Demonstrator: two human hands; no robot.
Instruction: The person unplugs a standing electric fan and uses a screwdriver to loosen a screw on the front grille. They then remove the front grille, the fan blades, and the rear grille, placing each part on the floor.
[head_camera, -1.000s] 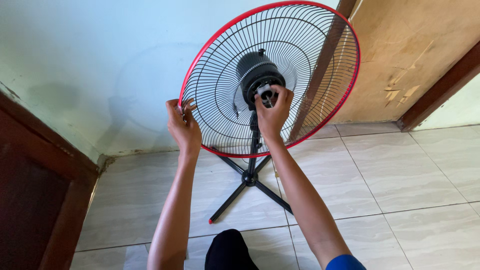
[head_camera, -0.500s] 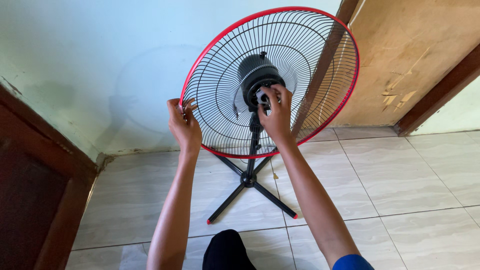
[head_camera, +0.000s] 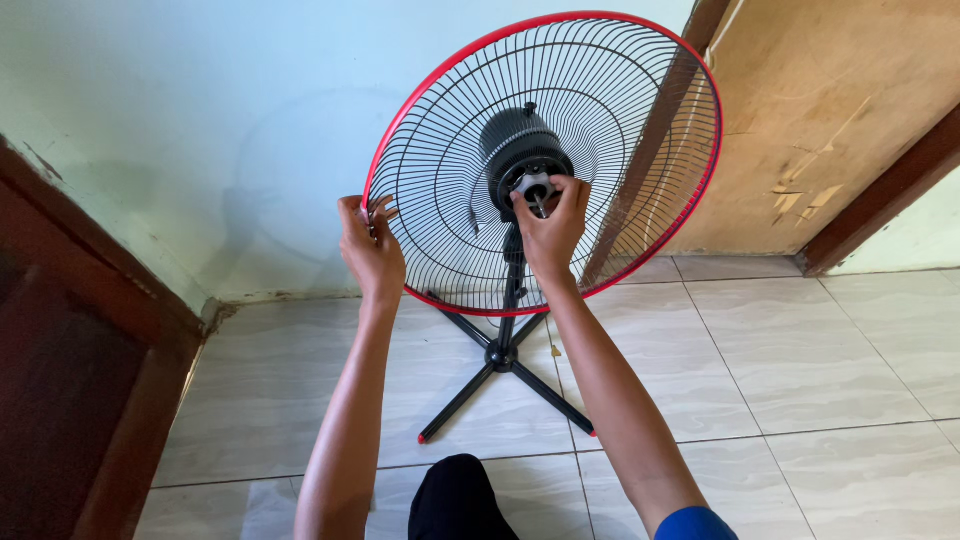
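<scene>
A standing fan with a red-rimmed black wire grille (head_camera: 620, 110) stands on a black tripod base (head_camera: 500, 360) against the pale wall. No blades show on it. My left hand (head_camera: 372, 250) grips the grille's left rim. My right hand (head_camera: 548, 225) is closed with its fingertips around the small grey knob (head_camera: 535, 185) on the shaft at the front of the black motor housing (head_camera: 515, 145).
Pale tiled floor (head_camera: 800, 370) spreads below and to the right. A dark wooden frame (head_camera: 90, 330) stands at the left. A brown wooden door (head_camera: 830, 110) with a dark frame is at the back right. My dark knee (head_camera: 455, 500) shows at the bottom edge.
Both hands keep their hold on the rim and the hub. The right fingers have shifted slightly around the knob. The view has moved a little.
</scene>
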